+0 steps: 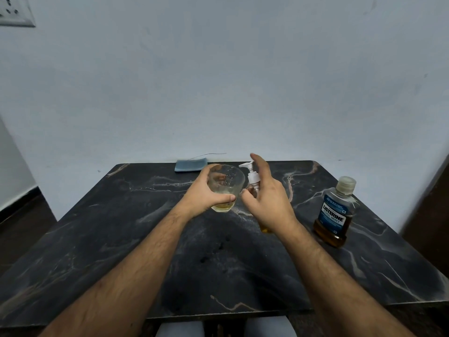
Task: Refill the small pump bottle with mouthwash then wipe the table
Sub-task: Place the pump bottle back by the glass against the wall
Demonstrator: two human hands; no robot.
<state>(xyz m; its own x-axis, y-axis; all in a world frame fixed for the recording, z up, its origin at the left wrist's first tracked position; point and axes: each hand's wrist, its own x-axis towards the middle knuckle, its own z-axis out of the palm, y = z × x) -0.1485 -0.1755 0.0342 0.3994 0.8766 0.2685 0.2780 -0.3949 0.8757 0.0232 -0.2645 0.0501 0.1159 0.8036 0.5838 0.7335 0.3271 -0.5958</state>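
While your forearms reach in from the near edge, the dark marble tabletop (102,239) shows wide bare room on its left half and in the near middle. Its far edge meets the pale wall, and a folded blue cloth (191,165) lies at that edge, left of centre. A wall socket (15,11) sits high at upper left.

Your left hand (205,197) is the left grip: closed around a clear glass tumbler (228,183), thumb across the near wall, fingers round the far side. The tumbler is tilted with its mouth toward you; a shallow layer of yellowish liquid lies at its base.

Just right of the tumbler stands the small pump bottle (252,183), upright, white pump head fitted, nozzle pointing left. Your right hand (269,198) is the right grip: fingers spread and relaxed, palm facing left, just beside the pump bottle and covering its lower body. You cannot tell whether the palm touches it; nothing is clasped.

Well apart to the right, near the tabletop's right edge, the mouthwash bottle (335,212) stands capped, amber liquid in its lower third.
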